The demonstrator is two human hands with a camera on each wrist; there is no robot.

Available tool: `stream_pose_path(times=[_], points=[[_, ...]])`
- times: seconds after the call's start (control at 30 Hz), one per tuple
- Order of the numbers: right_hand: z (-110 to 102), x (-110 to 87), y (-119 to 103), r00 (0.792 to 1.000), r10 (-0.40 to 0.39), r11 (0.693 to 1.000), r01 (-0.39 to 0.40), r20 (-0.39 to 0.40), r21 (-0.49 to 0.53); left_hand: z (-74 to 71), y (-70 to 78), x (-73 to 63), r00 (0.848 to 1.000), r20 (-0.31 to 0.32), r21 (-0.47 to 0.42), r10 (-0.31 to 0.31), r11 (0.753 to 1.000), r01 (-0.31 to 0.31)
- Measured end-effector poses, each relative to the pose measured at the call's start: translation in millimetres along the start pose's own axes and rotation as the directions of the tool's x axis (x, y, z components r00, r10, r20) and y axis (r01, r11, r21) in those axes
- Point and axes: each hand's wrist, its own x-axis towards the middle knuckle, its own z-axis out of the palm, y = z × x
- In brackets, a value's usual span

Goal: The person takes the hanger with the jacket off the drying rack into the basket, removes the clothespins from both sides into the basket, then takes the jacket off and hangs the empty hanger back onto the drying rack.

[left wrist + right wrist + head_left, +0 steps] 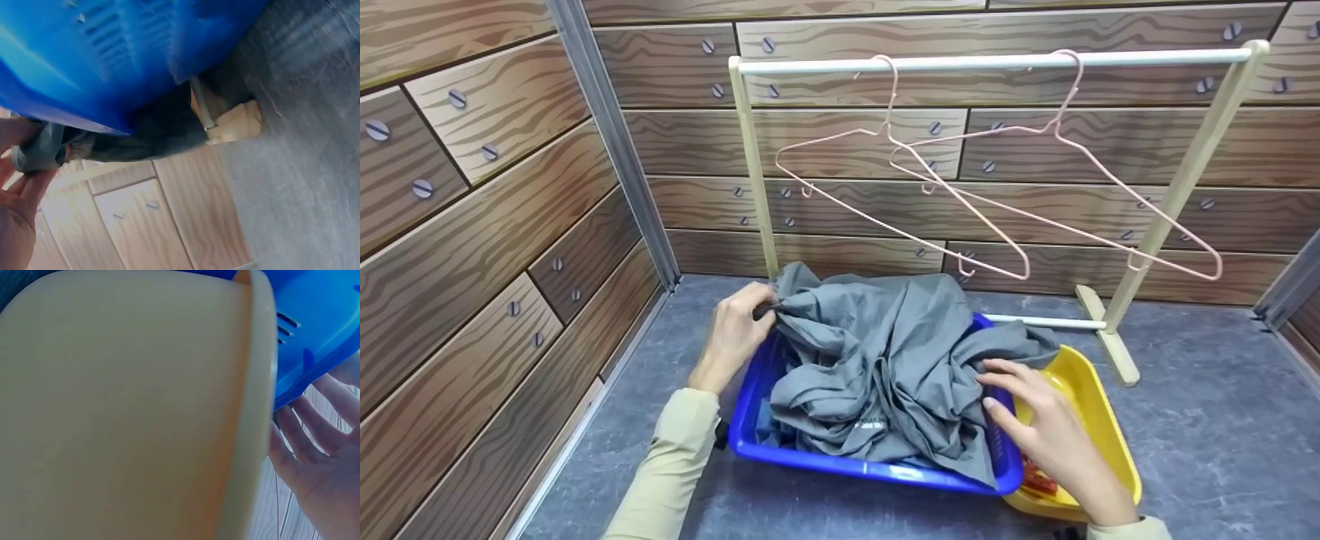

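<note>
A crumpled grey garment [885,337], marked by a small white print, heaps over a blue basket [840,466] and spills past its back and right rims. My left hand [733,330] pinches a fold of it at the back left corner. In the left wrist view, thumb and fingers close round that cloth [42,149] beside the basket's wall. On the other side my right hand [1046,416] has its fingers extended, with the tips against the garment near the right rim. The right wrist view has these fingers [315,433] spread, right at the basket's edge.
A yellow tub [1091,390] with small red items [1039,480] stands right of the basket, partly under it. Behind, a clothes rack [975,63] carries two pink hangers [847,208]. Wood-patterned panels [487,240] enclose the grey floor [1200,420].
</note>
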Motion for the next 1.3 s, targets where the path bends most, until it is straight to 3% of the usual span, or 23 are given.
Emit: stream_pose_path(times=[0.1,0.23,0.43,0.57,0.8,1.0,1.13,1.3], points=[[0,-0.7,0,1.000,0.010,1.000,-0.010,0.003,0.001,0.3,6.7,-4.9,0.994,0.076,-0.072,0.081,0.995,-0.075],[1,-1.0,0,1.000,0.018,1.000,-0.018,0.005,-0.005,3.2,11.4,-16.0,0.968,0.214,-0.118,0.129,0.987,-0.105],[1,-0.5,1,1.000,-0.020,1.000,0.020,-0.005,0.007,7.2,12.7,-34.5,0.934,0.345,-0.049,0.086,0.996,-0.073],[2,-1.0,1,0.999,-0.043,0.999,0.043,-0.014,0.017,8.6,12.7,-41.5,0.919,0.393,-0.032,0.038,0.999,-0.027],[2,-0.8,2,0.999,-0.038,0.999,0.038,-0.011,0.013,11.2,12.4,-43.6,0.908,0.416,-0.036,0.048,0.999,-0.036],[-4,-0.5,3,1.000,0.021,1.000,-0.021,-0.004,0.006,10.1,11.4,-44.9,0.924,0.380,-0.047,0.042,0.999,-0.026],[-13,-0.7,6,0.997,0.077,0.997,-0.077,0.006,-0.015,6.5,11.2,-41.7,0.937,0.350,-0.047,-0.002,0.999,0.020],[-27,7.0,17,0.997,0.072,0.994,-0.073,-0.016,-0.082,2.5,6.0,-35.1,0.944,0.314,-0.037,-0.102,0.992,0.119]])
